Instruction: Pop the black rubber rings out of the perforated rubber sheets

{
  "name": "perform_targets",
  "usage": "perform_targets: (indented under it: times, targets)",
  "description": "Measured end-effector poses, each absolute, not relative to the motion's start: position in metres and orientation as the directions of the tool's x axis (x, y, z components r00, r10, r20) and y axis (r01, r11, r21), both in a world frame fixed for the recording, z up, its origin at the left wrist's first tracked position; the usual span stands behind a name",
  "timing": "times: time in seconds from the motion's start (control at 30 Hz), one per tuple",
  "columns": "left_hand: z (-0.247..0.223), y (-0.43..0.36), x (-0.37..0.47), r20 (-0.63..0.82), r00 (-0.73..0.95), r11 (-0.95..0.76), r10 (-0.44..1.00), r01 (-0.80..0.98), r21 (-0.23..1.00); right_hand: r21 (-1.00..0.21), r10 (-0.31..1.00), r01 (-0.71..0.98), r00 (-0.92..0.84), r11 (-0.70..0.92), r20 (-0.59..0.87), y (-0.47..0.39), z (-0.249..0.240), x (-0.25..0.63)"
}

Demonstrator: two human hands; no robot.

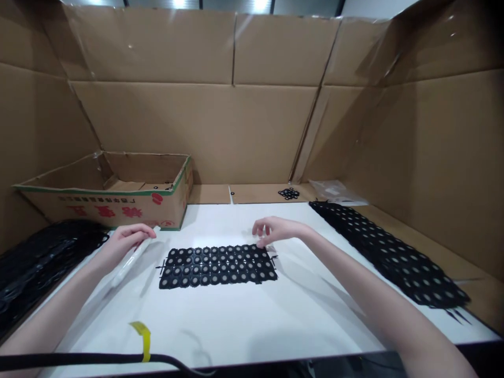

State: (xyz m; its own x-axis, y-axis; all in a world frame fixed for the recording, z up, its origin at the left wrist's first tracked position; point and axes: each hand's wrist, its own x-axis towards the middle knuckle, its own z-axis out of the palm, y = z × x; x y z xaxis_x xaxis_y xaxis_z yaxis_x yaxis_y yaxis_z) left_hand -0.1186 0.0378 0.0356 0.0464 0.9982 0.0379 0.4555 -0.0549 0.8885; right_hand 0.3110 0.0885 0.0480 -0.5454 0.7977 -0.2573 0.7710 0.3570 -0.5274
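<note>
A black rubbery sheet (pixel 216 266) with rows of round rings lies flat on the white table (pixel 220 320), in front of me. My left hand (pixel 132 236), left of the sheet, is closed around a slim white stick (pixel 134 260) that slants down toward me. Over the sheet's far right corner hovers my right hand (pixel 275 230), its fingers loosely bent and apart with nothing between them. Whether its thumb touches the sheet's edge I cannot tell.
Another stack of ringed black sheets (pixel 389 252) lies along the right side, dark sheets (pixel 47 262) at the left. A cardboard box (pixel 173 207) stands back left. Loose black rings (pixel 289 193) lie at the back. A black cable (pixel 79 360) with a yellow tag (pixel 144 338) crosses the front.
</note>
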Motion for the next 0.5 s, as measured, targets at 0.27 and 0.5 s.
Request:
perform_targets:
  times: [0.27, 0.5]
  targets:
    - [0.020, 0.048, -0.057, -0.098, 0.410, 0.163, 0.907, -0.127, 0.979, -0.511, 0.887, 0.802, -0.438, 0.311, -0.148, 0.061, 0.016, 0.314]
    - [0.006, 0.054, 0.042, 0.074, 0.509, 0.031, 0.858, -0.194, 0.980, -0.598, 0.924, 0.761, -0.373, 0.251, -0.087, 0.053, 0.008, 0.311]
